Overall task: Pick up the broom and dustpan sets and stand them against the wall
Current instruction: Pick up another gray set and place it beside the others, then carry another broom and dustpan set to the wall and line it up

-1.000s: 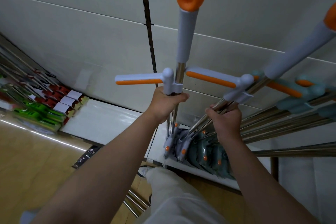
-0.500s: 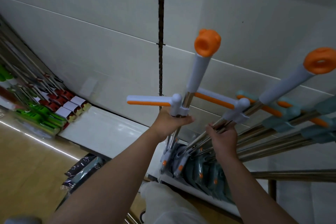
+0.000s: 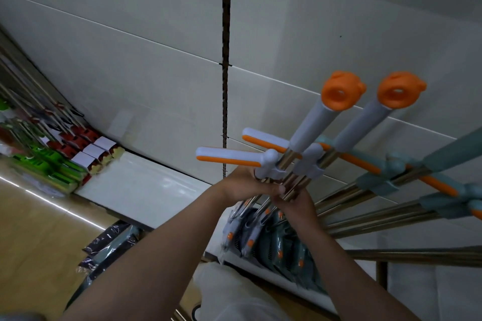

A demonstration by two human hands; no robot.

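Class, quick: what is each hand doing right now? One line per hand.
Left hand: closed on the steel poles of the orange-capped broom sets.
Right hand: closed on the same poles, just below the left.

Dim, flat light; floor [image 3: 31,219] glare streak (left); wide-angle bend, edges soft.

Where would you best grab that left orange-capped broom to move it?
Probably on the bare steel pole just under the grey clip, coming from the near side, away from the wall. The pole is thin enough to wrap, and the clip stops an upward slip. Both the left hand and right hand grip there.
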